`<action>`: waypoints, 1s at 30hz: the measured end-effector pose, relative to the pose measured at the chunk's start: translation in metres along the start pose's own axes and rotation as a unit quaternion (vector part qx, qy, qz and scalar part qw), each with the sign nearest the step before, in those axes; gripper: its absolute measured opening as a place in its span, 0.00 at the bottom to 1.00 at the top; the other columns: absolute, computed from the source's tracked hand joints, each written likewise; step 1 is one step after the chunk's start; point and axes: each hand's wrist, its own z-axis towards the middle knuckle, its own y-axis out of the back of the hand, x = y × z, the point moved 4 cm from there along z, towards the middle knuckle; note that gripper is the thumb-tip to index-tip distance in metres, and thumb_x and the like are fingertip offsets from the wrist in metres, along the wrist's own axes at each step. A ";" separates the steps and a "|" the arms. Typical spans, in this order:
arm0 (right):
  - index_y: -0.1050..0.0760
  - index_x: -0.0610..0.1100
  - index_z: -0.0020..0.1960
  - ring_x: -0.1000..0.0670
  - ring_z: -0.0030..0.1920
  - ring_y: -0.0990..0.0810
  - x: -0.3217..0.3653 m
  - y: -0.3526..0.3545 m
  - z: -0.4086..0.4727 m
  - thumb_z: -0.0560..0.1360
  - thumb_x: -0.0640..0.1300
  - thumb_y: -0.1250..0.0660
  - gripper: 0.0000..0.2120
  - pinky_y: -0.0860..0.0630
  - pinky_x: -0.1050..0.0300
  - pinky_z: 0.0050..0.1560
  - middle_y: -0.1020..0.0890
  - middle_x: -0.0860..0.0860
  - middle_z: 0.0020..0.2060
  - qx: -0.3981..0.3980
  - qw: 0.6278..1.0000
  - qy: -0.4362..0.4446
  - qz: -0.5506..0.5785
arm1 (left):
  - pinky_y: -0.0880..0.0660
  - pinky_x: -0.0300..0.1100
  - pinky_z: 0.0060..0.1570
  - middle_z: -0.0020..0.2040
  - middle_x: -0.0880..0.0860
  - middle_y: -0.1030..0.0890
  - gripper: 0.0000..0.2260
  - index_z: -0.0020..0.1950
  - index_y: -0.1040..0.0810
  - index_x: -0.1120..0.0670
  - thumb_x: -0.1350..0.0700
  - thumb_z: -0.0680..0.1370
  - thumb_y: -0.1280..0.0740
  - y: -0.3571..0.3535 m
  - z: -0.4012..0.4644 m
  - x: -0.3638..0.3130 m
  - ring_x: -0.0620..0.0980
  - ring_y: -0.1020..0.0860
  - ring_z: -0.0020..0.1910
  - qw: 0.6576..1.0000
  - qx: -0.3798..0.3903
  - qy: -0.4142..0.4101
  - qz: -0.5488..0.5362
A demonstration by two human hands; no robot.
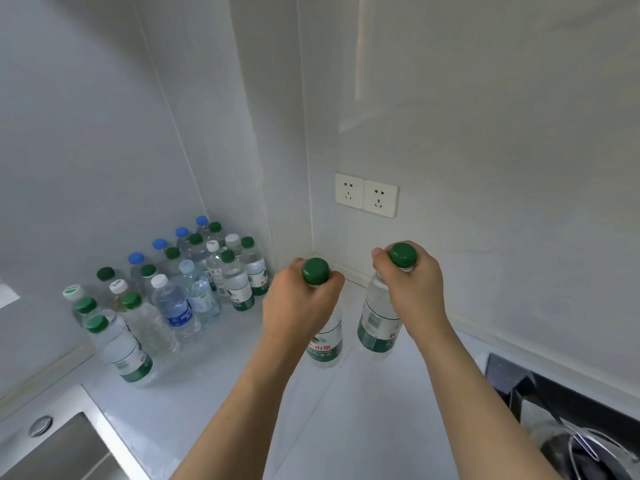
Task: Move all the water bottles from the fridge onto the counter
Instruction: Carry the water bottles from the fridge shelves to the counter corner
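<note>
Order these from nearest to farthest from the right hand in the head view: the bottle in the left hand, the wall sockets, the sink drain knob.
1. Bottle in the left hand: just left of the right hand, upright over the counter.
2. Wall sockets: on the wall above the right hand, slightly left.
3. Sink drain knob: far lower left, on the sink rim.

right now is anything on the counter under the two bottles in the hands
Nothing visible: the counter below the left hand's bottle and the right hand's bottle is bare. The bottle cluster stands off to the left.
</note>
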 end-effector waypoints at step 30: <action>0.30 0.46 0.41 0.55 0.35 0.28 -0.049 -0.340 -0.021 0.73 0.41 0.28 0.10 0.31 0.61 0.39 0.26 0.53 0.33 0.267 0.953 -0.139 0.046 | 0.25 0.48 0.36 0.37 0.55 0.21 0.15 0.43 0.21 0.60 0.47 0.72 0.30 0.180 0.063 0.231 0.49 0.26 0.33 0.978 -0.015 0.191 0.081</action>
